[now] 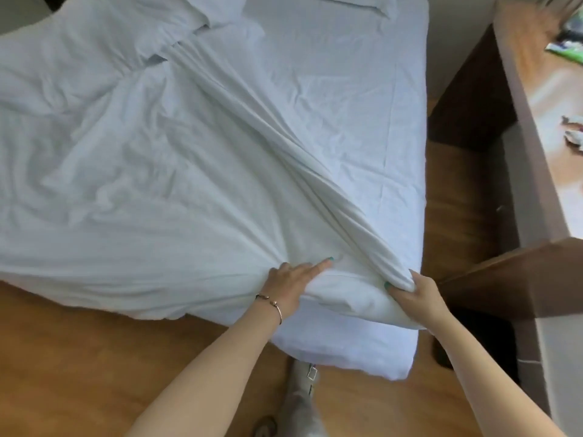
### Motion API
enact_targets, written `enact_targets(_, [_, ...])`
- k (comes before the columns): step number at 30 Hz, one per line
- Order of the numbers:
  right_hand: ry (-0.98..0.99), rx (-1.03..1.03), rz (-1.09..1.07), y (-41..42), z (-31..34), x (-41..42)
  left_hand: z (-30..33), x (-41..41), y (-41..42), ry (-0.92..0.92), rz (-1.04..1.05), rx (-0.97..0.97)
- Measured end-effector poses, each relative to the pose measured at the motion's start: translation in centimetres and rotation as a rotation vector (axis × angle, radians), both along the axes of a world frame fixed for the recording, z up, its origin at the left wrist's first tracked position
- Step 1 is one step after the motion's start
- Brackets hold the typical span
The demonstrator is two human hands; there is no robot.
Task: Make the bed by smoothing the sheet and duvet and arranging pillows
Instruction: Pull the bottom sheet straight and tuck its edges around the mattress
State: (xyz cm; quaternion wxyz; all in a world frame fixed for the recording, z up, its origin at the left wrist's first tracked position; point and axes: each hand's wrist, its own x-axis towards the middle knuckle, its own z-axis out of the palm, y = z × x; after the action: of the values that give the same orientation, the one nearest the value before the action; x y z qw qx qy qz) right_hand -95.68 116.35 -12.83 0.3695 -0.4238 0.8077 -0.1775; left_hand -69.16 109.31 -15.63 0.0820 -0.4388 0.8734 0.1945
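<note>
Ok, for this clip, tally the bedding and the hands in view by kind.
Duvet: 1
Sheet: 1
Pillow: 1, partly cut off at the top edge
Hands: 2, left hand and right hand
Total: 5

from my feed, the fingertips of my right hand (413,290) are buried in the crumpled white duvet (126,171), which runs past the left edge. far beyond the fingers, a white pillow (356,3) is cropped by the top edge; the blurred items on the wooden desk (536,89) i can't identify.
</note>
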Motion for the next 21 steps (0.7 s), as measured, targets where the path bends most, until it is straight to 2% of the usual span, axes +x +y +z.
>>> enact_targets(4, [-0.074,-0.04,-0.07,10.1,0.7,1.5,1.7,1.4,8.6,0.046,-0.076,0.115])
enact_targets(6, [-0.026,0.13,-0.027,13.8,-1.4,3.2,0.6,2.3,12.2,-0.043,-0.103,0.205])
enact_targets(8, [0.03,0.321,-0.016,14.8,-4.0,4.7,-1.1,3.5,13.9,-0.158,-0.089,0.373])
enact_targets(10, [0.054,0.456,0.007,13.3,-5.5,5.4,-2.1,4.3,14.3,-0.122,0.014,0.55])
enact_targets(12, [0.178,0.487,0.066,11.4,-5.6,5.7,-2.3,4.0,13.9,0.007,0.155,0.546])
enact_targets(14, [0.249,0.337,0.115,9.9,-5.2,5.9,-2.1,2.7,12.9,0.202,0.373,0.492])
enact_targets(16, [0.211,0.169,0.209,8.5,-5.2,6.4,-2.1,0.5,11.2,0.336,0.535,0.547])
enact_targets(18, [0.166,0.133,0.334,7.1,-5.7,6.9,-2.7,-2.1,9.3,0.455,0.627,0.597])
enact_targets(21, [0.196,0.076,0.362,5.7,-6.9,4.8,-3.5,-6.0,5.9,0.723,0.881,0.511])
